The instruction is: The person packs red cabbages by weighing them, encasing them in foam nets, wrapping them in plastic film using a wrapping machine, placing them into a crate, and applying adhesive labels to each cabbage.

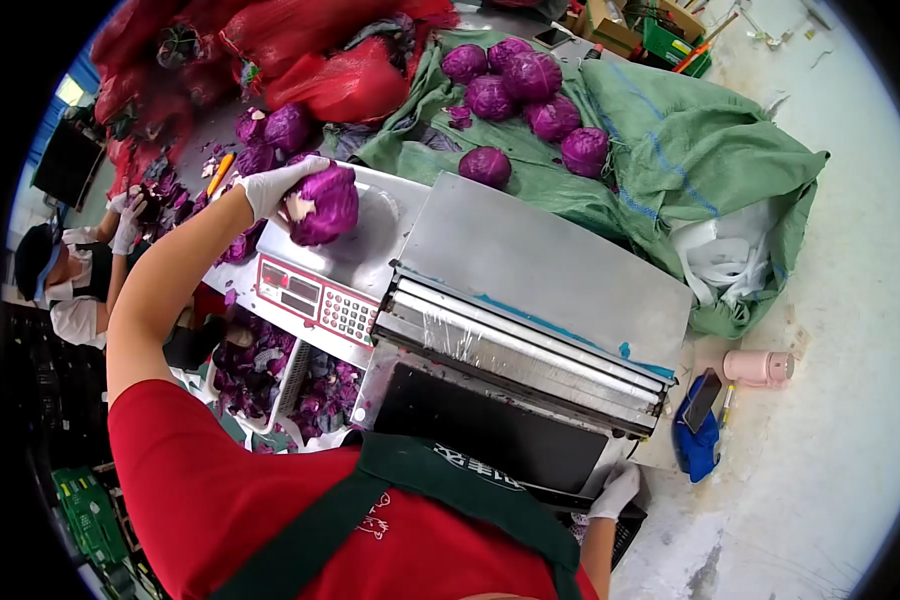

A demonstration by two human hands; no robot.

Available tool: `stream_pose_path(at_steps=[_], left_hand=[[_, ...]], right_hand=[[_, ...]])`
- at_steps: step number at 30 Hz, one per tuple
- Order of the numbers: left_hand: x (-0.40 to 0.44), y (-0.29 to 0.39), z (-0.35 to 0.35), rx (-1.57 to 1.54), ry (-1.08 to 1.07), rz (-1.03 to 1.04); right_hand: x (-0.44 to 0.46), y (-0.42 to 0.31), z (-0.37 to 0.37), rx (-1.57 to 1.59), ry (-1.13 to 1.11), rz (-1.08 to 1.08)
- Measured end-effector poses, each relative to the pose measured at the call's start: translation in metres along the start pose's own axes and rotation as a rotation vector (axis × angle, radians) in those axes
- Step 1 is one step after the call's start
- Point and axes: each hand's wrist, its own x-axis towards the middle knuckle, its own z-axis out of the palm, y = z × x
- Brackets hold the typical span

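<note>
My left hand point(278, 186), in a white glove, is closed round a purple cabbage point(332, 208) with a pale cut patch, held over the steel pan of a digital scale point(315, 300). My right hand point(617, 490), also gloved, is low at the right by the black crate point(625, 535); its fingers are partly hidden, so I cannot tell whether they grip anything. Between my hands stands a film wrapping machine point(530, 350) with a roll of clear film and a black plate point(490, 425) in front.
Several purple cabbages point(530, 78) lie on a green woven sack point(660, 140) behind the machine. Red mesh sacks point(300, 60) fill the back left. Trimmed leaves fill a white basket point(292, 380). A co-worker point(75, 270) works at the left. A pink bottle point(760, 368) stands at the right.
</note>
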Motion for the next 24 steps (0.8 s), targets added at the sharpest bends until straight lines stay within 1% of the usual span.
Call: stream_pose_path(at_steps=[1, 3, 4, 5, 6, 7, 8, 9, 10, 11, 12, 13, 14, 15, 17, 18, 19, 21, 22, 23, 24], left_hand=[[-0.001, -0.007, -0.001, 0.093, 0.115, -0.015], [0.033, -0.033, -0.028, 0.091, -0.012, 0.015], [0.035, -0.035, -0.031, 0.111, 0.077, 0.211], [0.042, -0.04, -0.027, 0.122, 0.153, 0.41], [0.01, -0.03, 0.007, 0.161, 0.458, 0.475], [0.025, -0.039, -0.011, 0.214, 0.473, 0.538], [0.055, -0.057, -0.036, 0.267, 0.424, 0.723], [0.077, -0.071, -0.045, 0.316, 0.383, 0.907], [0.048, -0.067, -0.006, 0.214, 0.434, 0.806], [0.014, -0.061, 0.033, 0.11, 0.49, 0.697], [0.035, -0.069, 0.017, 0.146, 0.462, 0.779], [0.063, -0.076, -0.005, 0.18, 0.438, 0.861], [0.073, -0.076, -0.011, 0.255, 0.45, 0.957], [0.068, -0.071, -0.005, 0.417, 0.582, 0.937], [0.05, -0.065, 0.021, 0.411, 0.644, 1.009], [0.058, -0.067, 0.018, 0.373, 0.584, 1.038], [0.053, -0.066, 0.019, 0.425, 0.584, 1.016], [0.053, -0.072, 0.021, 0.466, 0.796, 0.934], [0.02, -0.06, 0.047, 0.575, 0.958, 0.877], [0.023, -0.063, 0.049, 0.565, 1.047, 1.063], [0.011, -0.059, 0.061, 0.593, 0.98, 1.172]], right_hand=[[0.002, -0.031, 0.002, 0.037, 0.008, 0.053], [0.025, -0.052, -0.005, -0.383, 0.027, -0.463], [0.027, -0.085, -0.001, -0.257, -0.007, -0.536], [0.04, -0.109, 0.005, -0.103, -0.046, -0.489], [0.062, -0.121, 0.007, -0.127, -0.077, -0.542], [0.076, -0.143, 0.019, -0.126, -0.026, -0.721], [0.102, -0.15, 0.032, -0.114, 0.022, -0.749], [0.097, -0.194, 0.042, -0.17, -0.032, -0.823], [0.115, -0.212, 0.058, -0.109, -0.128, -0.894], [0.119, -0.236, 0.074, -0.145, -0.115, -0.923], [0.141, -0.248, 0.093, -0.343, -0.051, -0.895], [0.157, -0.261, 0.111, -0.257, -0.103, -0.885], [0.171, -0.275, 0.127, -0.366, -0.091, -0.902], [0.177, -0.289, 0.143, -0.49, -0.017, -0.943], [0.181, -0.303, 0.17, -0.61, 0.095, -0.943], [0.194, -0.304, 0.183, -0.536, 0.031, -0.893], [0.195, -0.311, 0.187, -0.518, 0.02, -0.92], [0.186, -0.313, 0.192, -0.392, 0.113, -0.954], [0.171, -0.315, 0.189, -0.319, 0.161, -1.056], [0.146, -0.322, 0.176, -0.244, 0.21, -1.152], [0.116, -0.33, 0.163, -0.151, 0.163, -1.204]])
